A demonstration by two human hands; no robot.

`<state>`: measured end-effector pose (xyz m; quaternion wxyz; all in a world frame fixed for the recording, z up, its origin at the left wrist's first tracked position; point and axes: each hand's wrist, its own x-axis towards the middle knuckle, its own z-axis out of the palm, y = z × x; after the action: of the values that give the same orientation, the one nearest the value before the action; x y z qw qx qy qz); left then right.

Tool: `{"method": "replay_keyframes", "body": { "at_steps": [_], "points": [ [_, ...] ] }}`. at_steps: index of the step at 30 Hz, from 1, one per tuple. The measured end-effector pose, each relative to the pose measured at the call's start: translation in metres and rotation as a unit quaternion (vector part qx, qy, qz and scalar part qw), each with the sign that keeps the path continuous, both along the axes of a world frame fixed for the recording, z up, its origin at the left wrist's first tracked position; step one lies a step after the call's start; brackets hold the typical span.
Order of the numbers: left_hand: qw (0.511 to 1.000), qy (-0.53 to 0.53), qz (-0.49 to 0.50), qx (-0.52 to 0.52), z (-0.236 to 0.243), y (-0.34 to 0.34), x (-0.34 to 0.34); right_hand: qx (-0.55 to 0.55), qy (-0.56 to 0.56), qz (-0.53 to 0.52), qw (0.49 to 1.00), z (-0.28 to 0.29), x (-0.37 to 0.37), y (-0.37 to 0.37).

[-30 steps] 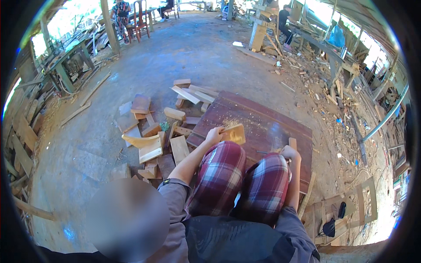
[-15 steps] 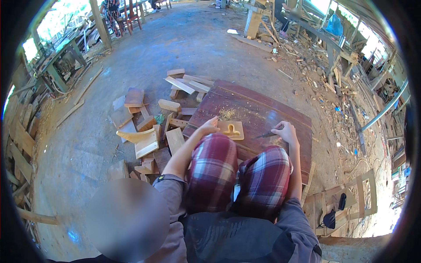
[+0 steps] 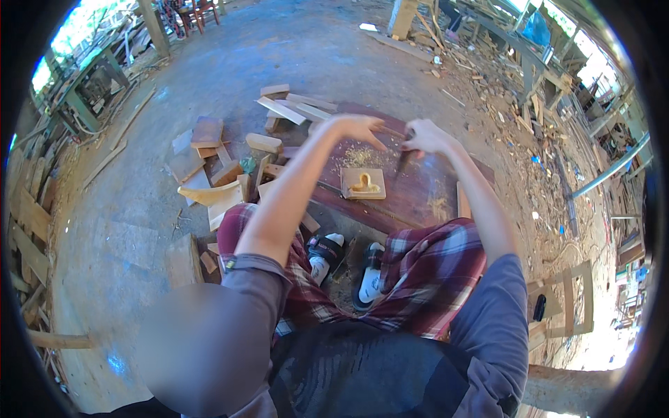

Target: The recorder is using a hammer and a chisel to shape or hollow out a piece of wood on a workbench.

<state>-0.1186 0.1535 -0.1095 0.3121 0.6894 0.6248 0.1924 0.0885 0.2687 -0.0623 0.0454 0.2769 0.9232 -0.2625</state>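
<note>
The left hand [image 3: 359, 128] reaches out over the far part of the dark red-brown table [image 3: 419, 194], fingers loose and spread, with no object visible in its grasp. Just to its right, the right hand [image 3: 426, 137] is curled around a dark tool [image 3: 402, 163] — slim, blurred and pointing down toward the tabletop. The carved block [image 3: 363, 184], pale wood with a rounded hollow in its face, lies flat on the table near its closer edge, below both hands and apart from them. Wood shavings [image 3: 358, 155] are scattered just beyond it. Left of the table, a curved wooden piece [image 3: 208, 196] rests among offcuts — blocks and boards heaped on the floor.
</note>
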Motion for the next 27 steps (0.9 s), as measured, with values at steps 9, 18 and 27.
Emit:
{"method": "replay_keyframes", "body": {
  "at_steps": [9, 18, 27],
  "points": [
    [0.842, -0.174, 0.344, 0.377, -0.133, 0.014, 0.118, -0.319, 0.410, -0.210, 0.828, -0.137, 0.057, -0.002],
    [0.891, -0.143, 0.291, 0.316, -0.148, 0.042, 0.158, 0.129, -0.165, -0.558, 0.803, -0.269, 0.243, 0.006],
    [0.881, -0.158, 0.281, 0.346, -0.151, 0.050, 0.178, 0.080, -0.064, -0.509, 0.855, -0.268, 0.227, 0.016]
  ]
}}
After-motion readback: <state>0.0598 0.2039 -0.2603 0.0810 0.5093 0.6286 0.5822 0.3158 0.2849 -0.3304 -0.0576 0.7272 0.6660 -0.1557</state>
